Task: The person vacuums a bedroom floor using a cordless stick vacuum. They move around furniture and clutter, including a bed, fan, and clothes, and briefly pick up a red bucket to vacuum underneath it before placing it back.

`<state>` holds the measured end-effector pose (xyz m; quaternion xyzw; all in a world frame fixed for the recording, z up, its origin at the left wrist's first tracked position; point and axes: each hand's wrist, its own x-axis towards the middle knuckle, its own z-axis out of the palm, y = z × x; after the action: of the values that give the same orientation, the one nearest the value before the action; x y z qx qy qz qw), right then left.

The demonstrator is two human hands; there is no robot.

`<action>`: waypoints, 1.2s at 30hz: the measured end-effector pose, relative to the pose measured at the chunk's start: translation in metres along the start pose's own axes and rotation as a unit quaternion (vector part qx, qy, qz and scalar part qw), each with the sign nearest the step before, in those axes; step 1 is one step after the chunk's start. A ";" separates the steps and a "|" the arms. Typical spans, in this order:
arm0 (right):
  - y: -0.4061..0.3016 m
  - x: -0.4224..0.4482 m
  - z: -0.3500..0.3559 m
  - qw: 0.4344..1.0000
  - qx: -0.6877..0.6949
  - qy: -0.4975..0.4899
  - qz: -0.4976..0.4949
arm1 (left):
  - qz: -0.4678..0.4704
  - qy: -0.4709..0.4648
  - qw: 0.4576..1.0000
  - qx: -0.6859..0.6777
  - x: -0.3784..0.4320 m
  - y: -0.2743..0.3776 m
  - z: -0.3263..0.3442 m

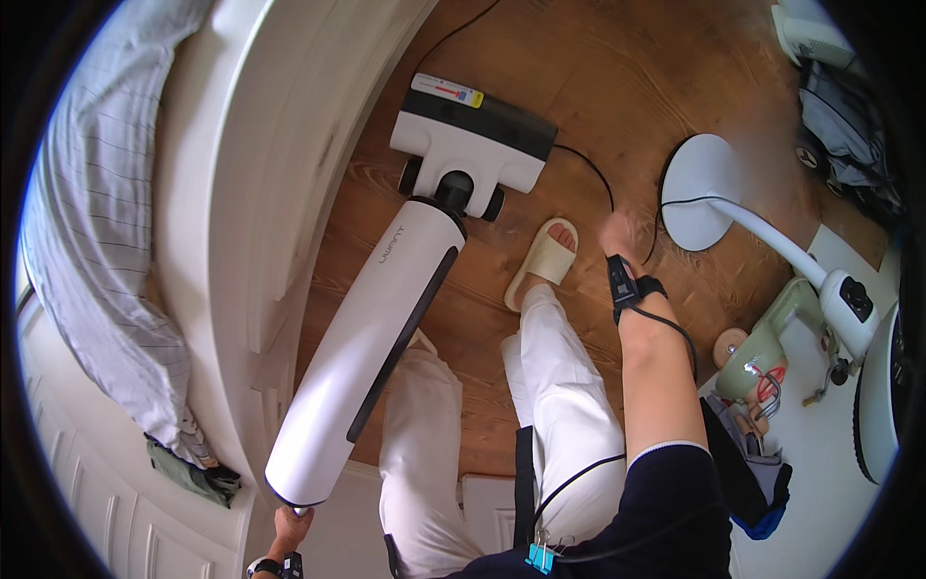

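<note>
An upright floor cleaner (369, 340) with a white body and a dark-fronted floor head (474, 137) stands slanted over the wood floor. At its top end, near the lower edge of the picture, my left hand (291, 527) is closed around the handle rod, which mostly hides under the hand. My right hand (623, 230) reaches out over the floor, blurred, beside a thin black cable (597, 170); whether it holds the cable I cannot tell. The cable runs from behind the floor head towards the round white base (700, 192) of a standing fan.
Left lies a long cream furniture panel (239, 181) with grey striped cloth (108, 217) beyond it. At right are the fan's pole (778, 239), a green plastic ride-on toy or tub (759, 347) and a folded grey stroller or bag (846, 130). My slippered foot (550, 253) is between.
</note>
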<state>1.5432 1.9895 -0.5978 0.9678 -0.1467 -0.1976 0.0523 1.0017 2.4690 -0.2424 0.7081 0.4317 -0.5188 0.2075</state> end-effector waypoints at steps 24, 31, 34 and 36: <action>-0.112 0.126 0.003 0.909 0.118 0.346 -0.201 | -0.029 -0.049 0.991 -0.120 0.143 -0.139 0.113; -0.061 0.141 -0.120 0.892 0.266 0.365 -0.018 | -0.036 -0.059 0.998 0.000 0.134 -0.167 0.112; -0.023 0.095 -0.153 0.894 0.364 0.250 -0.070 | -0.019 -0.059 0.997 0.056 0.128 -0.165 0.109; -0.006 0.046 -0.159 0.877 0.437 0.188 -0.069 | 0.020 0.008 0.999 0.029 0.127 -0.155 0.106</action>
<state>1.6483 1.9883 -0.4695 0.9186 -0.1383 0.0695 -0.3636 0.8259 2.5252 -0.3746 0.7264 0.4040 -0.5210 0.1942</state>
